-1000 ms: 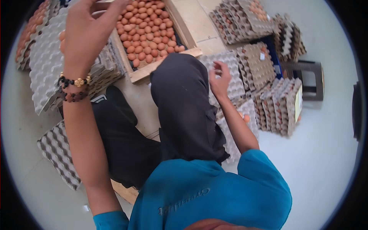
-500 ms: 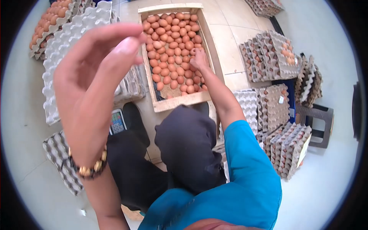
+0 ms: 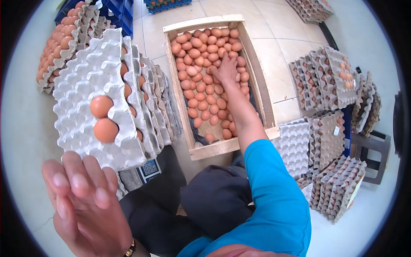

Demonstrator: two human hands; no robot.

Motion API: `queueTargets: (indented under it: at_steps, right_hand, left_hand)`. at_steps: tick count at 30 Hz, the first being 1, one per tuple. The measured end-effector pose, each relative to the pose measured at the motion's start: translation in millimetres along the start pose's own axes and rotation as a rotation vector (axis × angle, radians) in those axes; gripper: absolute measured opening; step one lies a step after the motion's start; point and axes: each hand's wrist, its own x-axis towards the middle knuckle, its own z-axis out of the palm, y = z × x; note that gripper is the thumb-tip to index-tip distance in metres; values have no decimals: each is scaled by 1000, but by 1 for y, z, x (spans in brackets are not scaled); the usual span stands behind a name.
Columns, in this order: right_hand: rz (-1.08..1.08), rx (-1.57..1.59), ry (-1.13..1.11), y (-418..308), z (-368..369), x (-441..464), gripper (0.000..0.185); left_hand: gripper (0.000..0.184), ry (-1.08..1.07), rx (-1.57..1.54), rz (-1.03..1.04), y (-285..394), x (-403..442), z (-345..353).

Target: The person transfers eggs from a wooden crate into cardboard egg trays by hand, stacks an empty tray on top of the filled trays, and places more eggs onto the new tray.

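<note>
My left hand (image 3: 87, 192) is raised at the lower left, palm showing, with loosely curled fingers and nothing visible in it. Just beyond it stands a stack of grey egg trays (image 3: 77, 132). Two brown eggs sit side by side in the top tray, an upper egg (image 3: 101, 106) and a lower egg (image 3: 105, 130). My right hand (image 3: 227, 70) reaches into a wooden crate (image 3: 233, 144) full of loose brown eggs (image 3: 201, 96). Its fingers are spread and touch eggs near the crate's right side; part of the fingertips is hidden.
Behind the stack, at upper left, is a tray of eggs (image 3: 60, 43) beside a blue crate (image 3: 122, 17). Several filled tray stacks (image 3: 321, 81) stand on the right, near a dark stool (image 3: 376, 156). A device with a keypad (image 3: 150, 168) lies by my leg.
My left hand has moved down and back, uncovering the tray with two eggs. My right hand stays in the crate, its fingers now more spread. The view has shifted.
</note>
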Motion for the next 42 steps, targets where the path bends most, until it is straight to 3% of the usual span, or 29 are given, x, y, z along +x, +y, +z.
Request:
queueTargets:
  at_steps: [3, 9, 13, 15, 28, 42]
  right_hand:
    - [32, 9, 77, -4, 10, -2, 83]
    - [33, -25, 139, -4, 22, 5, 87]
    - [-24, -148, 91, -5, 20, 13, 84]
    - [41, -61, 52, -7, 34, 23, 83]
    - [327, 83, -82, -32, 23, 38, 91]
    - [356, 106, -225, -38, -1, 39, 94]
  left_hand:
    - [20, -157, -25, -140, 8, 4, -16]
    - [17, -122, -34, -119, 3, 3, -9]
    - [19, -147, -34, -133, 3, 2, -10]
    - [20, -169, -34, -140, 3, 2, -10]
    - [21, -99, -32, -102, 2, -3, -6]
    - [16, 63, 82, -24, -6, -5, -12]
